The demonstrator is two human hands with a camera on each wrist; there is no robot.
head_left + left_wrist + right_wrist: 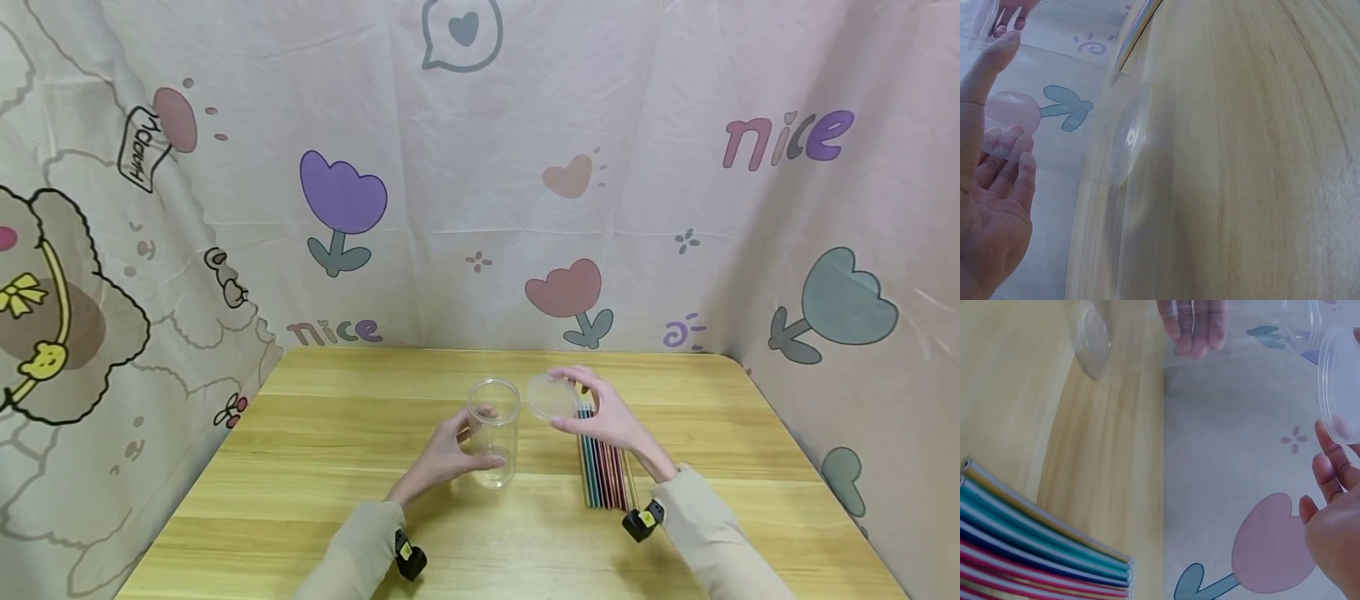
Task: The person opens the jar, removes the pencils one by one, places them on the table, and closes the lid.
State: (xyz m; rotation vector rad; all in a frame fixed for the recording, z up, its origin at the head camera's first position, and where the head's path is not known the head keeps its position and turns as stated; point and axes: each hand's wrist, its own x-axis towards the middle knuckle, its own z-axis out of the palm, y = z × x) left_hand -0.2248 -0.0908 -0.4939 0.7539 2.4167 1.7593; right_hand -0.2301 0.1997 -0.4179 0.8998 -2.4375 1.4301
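Observation:
My left hand (441, 457) grips a tall clear plastic jar (504, 435) around its side, thumb in front and fingers behind. The jar stands upright with its mouth uncovered and nothing visible inside. Whether its base touches the table I cannot tell. To its right, my right hand (606, 417) holds a round translucent lid (546, 397) by the edge between thumb and fingers. The lid is tilted, close beside the jar's rim but apart from it. In the right wrist view the lid (1342, 387) faces the jar's open end.
Several colored pencils (600, 471) lie side by side on the wooden table (337, 442), beneath and beside my right hand. One gold pencil (631, 479) lies slightly apart at the row's right. A printed cloth (465, 167) hangs behind the table and along its sides.

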